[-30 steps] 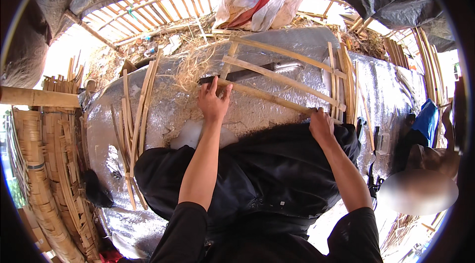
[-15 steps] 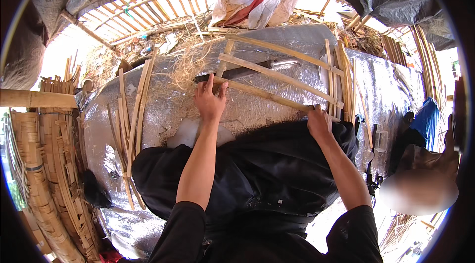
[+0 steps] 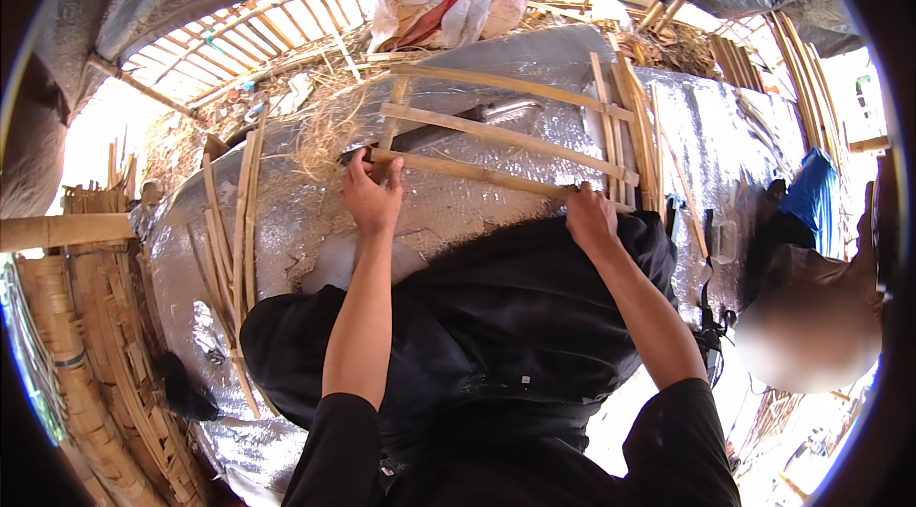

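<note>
A flat bamboo strip (image 3: 477, 173) lies slantwise in front of me as the nearest bar of a ladder-like layout. The thumb and fingers of my left hand (image 3: 372, 197) are around its left end, beside the black handle of a long dark-bladed knife. Gripping the strip's right end is my right hand (image 3: 592, 216), its fingers closed near my dark-clad knee. Beyond lie two more slanting strips, a middle one (image 3: 506, 138) and a far one (image 3: 506, 87). The knife's blade (image 3: 434, 133) passes under the middle strip. A short crosspiece (image 3: 391, 116) meets their left ends.
Silvery foil sheeting (image 3: 277, 249) covers the ground. Loose bamboo strips lie left (image 3: 250, 211) and right (image 3: 637, 135). Pale shavings (image 3: 324, 140) are heaped beyond my left hand. Woven bamboo (image 3: 72, 345) stands at far left. Another person sits at right near a blue cloth (image 3: 811, 197).
The whole view has shifted, so the strips and sheeting appear further left. Both hands stay at the ends of the same bamboo strip.
</note>
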Motion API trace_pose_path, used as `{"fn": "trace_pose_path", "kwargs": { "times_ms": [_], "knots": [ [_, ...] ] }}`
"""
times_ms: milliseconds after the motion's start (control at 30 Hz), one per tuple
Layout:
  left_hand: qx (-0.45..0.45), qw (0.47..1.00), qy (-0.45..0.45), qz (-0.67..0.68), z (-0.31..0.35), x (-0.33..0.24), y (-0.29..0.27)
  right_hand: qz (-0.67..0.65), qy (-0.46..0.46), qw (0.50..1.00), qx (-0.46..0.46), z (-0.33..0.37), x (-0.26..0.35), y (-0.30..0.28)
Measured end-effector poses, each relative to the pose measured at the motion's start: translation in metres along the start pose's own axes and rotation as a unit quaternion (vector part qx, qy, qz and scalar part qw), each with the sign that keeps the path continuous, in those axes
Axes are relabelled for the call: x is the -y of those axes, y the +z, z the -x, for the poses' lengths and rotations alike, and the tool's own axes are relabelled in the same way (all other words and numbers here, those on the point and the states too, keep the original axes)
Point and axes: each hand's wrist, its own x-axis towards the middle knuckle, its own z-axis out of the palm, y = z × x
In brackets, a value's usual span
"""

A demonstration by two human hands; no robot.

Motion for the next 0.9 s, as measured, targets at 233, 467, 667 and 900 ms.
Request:
{"fn": "trace_pose_path", "kwargs": {
  "times_ms": [233, 467, 667, 900],
  "knots": [
    [-0.020, 0.999, -0.013, 0.023, 0.000, -0.001, 0.000, -0.001, -0.014, 0.999, -0.033, -0.003, -0.002, 0.008],
    [-0.006, 0.999, -0.027, 0.035, -0.002, 0.009, -0.001, 0.005, -0.026, 0.998, -0.052, -0.002, 0.006, 0.007],
    [-0.029, 0.998, 0.028, 0.042, -0.004, -0.001, 0.003, 0.011, -0.028, 0.997, -0.067, 0.000, -0.008, 0.013],
    [-0.016, 0.999, 0.041, 0.017, -0.002, 0.001, 0.002, -0.163, 0.009, 0.985, -0.055, 0.009, -0.009, -0.046]
  ]
}}
